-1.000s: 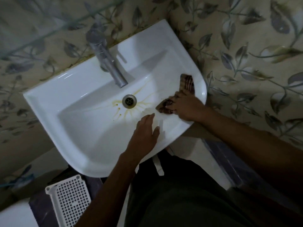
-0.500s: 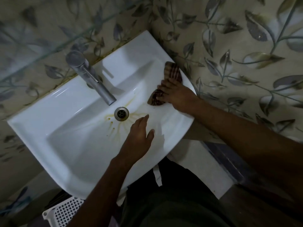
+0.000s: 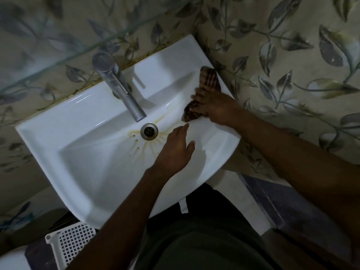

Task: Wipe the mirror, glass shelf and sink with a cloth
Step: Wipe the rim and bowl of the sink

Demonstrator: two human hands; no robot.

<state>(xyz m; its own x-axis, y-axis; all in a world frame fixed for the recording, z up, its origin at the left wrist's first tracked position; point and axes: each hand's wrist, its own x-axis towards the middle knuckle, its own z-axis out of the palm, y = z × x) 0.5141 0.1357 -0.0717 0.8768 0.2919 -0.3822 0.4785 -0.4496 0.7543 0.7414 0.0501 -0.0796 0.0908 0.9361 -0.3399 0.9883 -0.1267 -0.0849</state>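
A white ceramic sink [image 3: 81, 151] fills the middle of the view, with yellow-brown stains spreading from its drain [image 3: 149, 131]. A brown striped cloth [image 3: 209, 77] lies over the sink's right rim and down into the basin. My right hand [image 3: 216, 108] presses flat on the cloth, fingers spread. My left hand [image 3: 176, 151] rests open and flat on the basin's front right slope, just right of the drain, holding nothing. The edge of a glass shelf [image 3: 81, 53] crosses the upper left, above the tap.
A chrome tap [image 3: 118, 84] juts over the basin toward the drain. Leaf-patterned wall tiles [image 3: 292, 55] surround the sink closely on the right. A white perforated plastic basket [image 3: 72, 244] stands on the floor at lower left, below the sink's front edge.
My right hand has slid the cloth along the right rim toward the back wall. My left hand has stayed flat by the drain. The camera view has shifted.
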